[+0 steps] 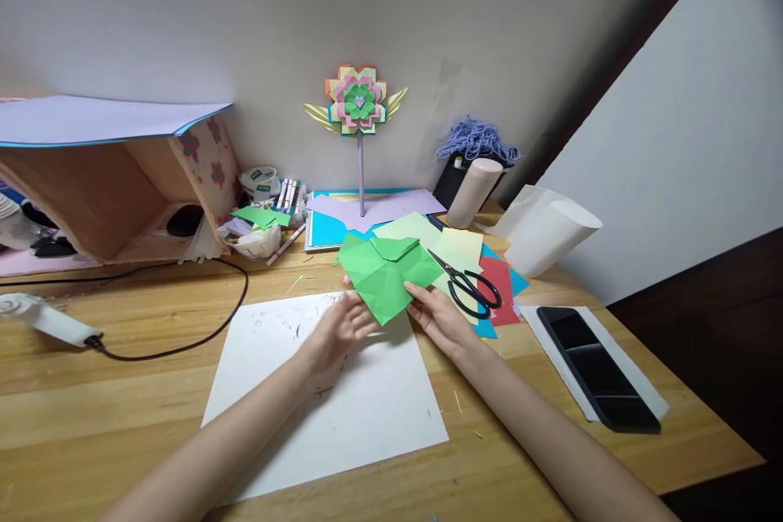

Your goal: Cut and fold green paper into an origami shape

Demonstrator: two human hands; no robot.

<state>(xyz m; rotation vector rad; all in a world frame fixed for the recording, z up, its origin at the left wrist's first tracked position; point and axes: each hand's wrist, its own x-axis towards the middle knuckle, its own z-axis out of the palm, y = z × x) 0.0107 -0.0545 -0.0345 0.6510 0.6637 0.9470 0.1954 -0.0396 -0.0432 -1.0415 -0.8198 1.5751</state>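
Observation:
A creased green paper point(388, 277), folded at its top edge, is held up over the white sheet point(330, 416). My right hand point(435, 311) pinches its lower right edge, thumb on top. My left hand point(343, 325) is at the paper's lower left, palm turned up and fingers apart; its fingertips are partly behind the paper, and whether they touch it is unclear. Black-handled scissors point(474, 292) lie on coloured papers just right of the green paper. Behind it stands a layered paper flower point(359, 102) on a purple stem, over a purple sheet point(416, 200).
An open box point(122, 196) and a white bowl point(257, 243) of scraps are at the left, with a cable point(183, 352) in front. On the right are a phone point(596, 367), paper rolls point(547, 236) and a black holder point(453, 183) with purple yarn.

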